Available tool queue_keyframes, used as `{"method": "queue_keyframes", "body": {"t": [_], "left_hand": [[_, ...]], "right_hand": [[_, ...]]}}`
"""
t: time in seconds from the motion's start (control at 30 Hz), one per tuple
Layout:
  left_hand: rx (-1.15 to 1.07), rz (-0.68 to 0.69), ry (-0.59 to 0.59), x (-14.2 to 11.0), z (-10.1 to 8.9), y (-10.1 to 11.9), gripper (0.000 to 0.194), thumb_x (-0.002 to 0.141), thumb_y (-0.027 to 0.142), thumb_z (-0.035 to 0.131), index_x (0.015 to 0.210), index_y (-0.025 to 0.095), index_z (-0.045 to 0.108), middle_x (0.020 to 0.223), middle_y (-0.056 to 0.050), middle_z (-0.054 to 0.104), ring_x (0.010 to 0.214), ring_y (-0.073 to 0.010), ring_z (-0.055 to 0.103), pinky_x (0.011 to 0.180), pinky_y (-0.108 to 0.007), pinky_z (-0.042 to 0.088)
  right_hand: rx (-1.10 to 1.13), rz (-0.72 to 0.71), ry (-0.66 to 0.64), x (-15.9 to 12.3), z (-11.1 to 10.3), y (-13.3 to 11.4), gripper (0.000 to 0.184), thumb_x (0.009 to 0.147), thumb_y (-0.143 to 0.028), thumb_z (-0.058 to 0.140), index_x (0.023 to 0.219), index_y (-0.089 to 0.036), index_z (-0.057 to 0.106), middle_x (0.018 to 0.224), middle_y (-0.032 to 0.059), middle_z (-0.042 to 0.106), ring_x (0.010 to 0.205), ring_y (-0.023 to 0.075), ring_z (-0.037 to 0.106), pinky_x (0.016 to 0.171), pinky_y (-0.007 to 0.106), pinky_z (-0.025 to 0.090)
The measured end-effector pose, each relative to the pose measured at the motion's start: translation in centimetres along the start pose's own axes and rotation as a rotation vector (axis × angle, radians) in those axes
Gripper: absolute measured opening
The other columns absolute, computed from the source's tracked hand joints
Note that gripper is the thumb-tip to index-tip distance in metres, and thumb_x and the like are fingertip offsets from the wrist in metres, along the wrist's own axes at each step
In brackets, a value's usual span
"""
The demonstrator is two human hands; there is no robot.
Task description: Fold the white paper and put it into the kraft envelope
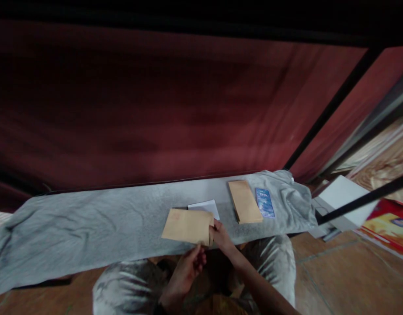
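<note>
A brown envelope (187, 226) lies on a grey cloth (90, 232) in front of me. My right hand (221, 236) pinches the envelope's right end. My left hand (190, 267) is just below the envelope's near edge, fingers curled, and whether it touches the paper is unclear. A white sheet (205, 207) sticks out from behind the envelope.
A stack of brown envelopes (244, 201) and a small blue packet (265, 202) lie to the right on the cloth. A dark red wall rises behind. At right are a white sheet (344, 199), a black bar and colourful printed material on the tiled floor.
</note>
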State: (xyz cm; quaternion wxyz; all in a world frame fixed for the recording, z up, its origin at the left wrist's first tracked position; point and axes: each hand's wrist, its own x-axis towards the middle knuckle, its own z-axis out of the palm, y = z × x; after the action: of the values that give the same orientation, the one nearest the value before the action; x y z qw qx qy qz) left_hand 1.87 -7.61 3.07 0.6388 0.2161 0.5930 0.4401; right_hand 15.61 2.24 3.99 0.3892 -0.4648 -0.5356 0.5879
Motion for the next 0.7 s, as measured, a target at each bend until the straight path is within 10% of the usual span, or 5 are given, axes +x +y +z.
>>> {"method": "queue_keyframes", "body": {"t": [0.13, 0.23, 0.43, 0.7], "left_hand": [[0.686, 0.545, 0.11, -0.7, -0.4, 1.8, 0.049, 0.079, 0.044, 0.069, 0.12, 0.018, 0.064, 0.125, -0.014, 0.066, 0.125, -0.0334, 0.057, 0.106, -0.051, 0.045], [1.17, 0.892, 0.132, 0.1, -1.0, 4.6, 0.091, 0.07, 0.037, 0.076, 0.15, 0.024, 0.035, 0.163, -0.015, 0.025, 0.151, -0.0383, 0.018, 0.119, -0.063, 0.016], [1.596, 0.97, -0.092, 1.7, -1.3, 6.1, 0.119, 0.063, 0.044, 0.081, 0.158, 0.029, 0.011, 0.167, -0.014, 0.012, 0.151, -0.0387, 0.015, 0.118, -0.066, 0.012], [1.632, 1.073, 0.035, 1.9, -1.1, 5.2, 0.099, 0.072, 0.031, 0.066, 0.158, 0.025, 0.018, 0.156, -0.013, 0.04, 0.145, -0.0326, 0.032, 0.121, -0.058, 0.012]], "right_hand": [[0.009, -0.084, -0.055, 0.2, -1.9, -0.2, 0.032, 0.081, -0.044, 0.058, 0.098, -0.02, 0.071, 0.088, 0.0027, 0.071, 0.087, 0.0224, 0.064, 0.085, 0.036, 0.052], [0.075, -0.096, -0.189, -0.7, -2.9, -0.5, 0.03, 0.081, -0.046, 0.062, 0.095, -0.021, 0.071, 0.085, 0.0014, 0.071, 0.085, 0.0212, 0.064, 0.086, 0.036, 0.052], [0.156, -0.032, -0.326, -2.0, -3.8, -1.0, 0.027, 0.082, -0.045, 0.064, 0.095, -0.022, 0.07, 0.083, -0.0003, 0.07, 0.081, 0.0192, 0.066, 0.085, 0.035, 0.052], [0.028, -0.041, -0.094, -0.9, -4.0, 1.2, 0.021, 0.079, -0.039, 0.062, 0.087, -0.02, 0.065, 0.076, -0.001, 0.066, 0.071, 0.0163, 0.061, 0.065, 0.026, 0.05]]}}
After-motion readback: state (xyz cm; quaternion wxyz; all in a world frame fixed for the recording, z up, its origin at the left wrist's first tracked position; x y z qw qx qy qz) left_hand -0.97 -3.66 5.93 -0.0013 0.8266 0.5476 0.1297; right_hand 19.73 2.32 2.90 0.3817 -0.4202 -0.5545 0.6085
